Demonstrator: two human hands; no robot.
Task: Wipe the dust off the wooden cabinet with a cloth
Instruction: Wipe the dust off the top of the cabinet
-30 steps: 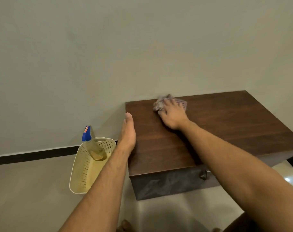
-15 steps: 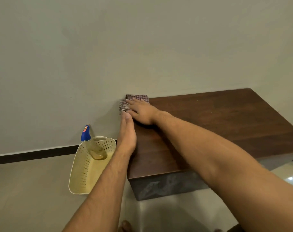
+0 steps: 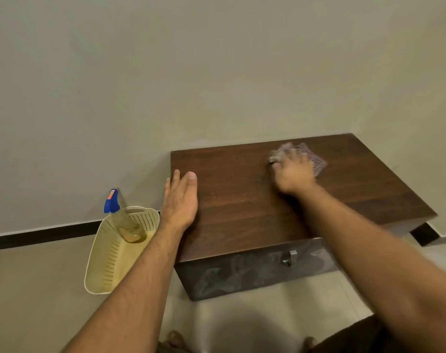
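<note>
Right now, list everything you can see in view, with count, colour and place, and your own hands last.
wooden cabinet: one, dark brown top, against the wall at centre-right.
drawer front: one, dark grey, smudged, below the top.
knob: one, metal, on the drawer front.
cloth: one, checked reddish, blurred, on the cabinet's back right.
basket: one, cream, perforated, on the floor left of the cabinet.
spray bottle: one, clear with blue head, leaning in the basket.
feet: two, bottom edge.
left hand: flat on the cabinet's left edge.
right hand: pressing the cloth.
</note>
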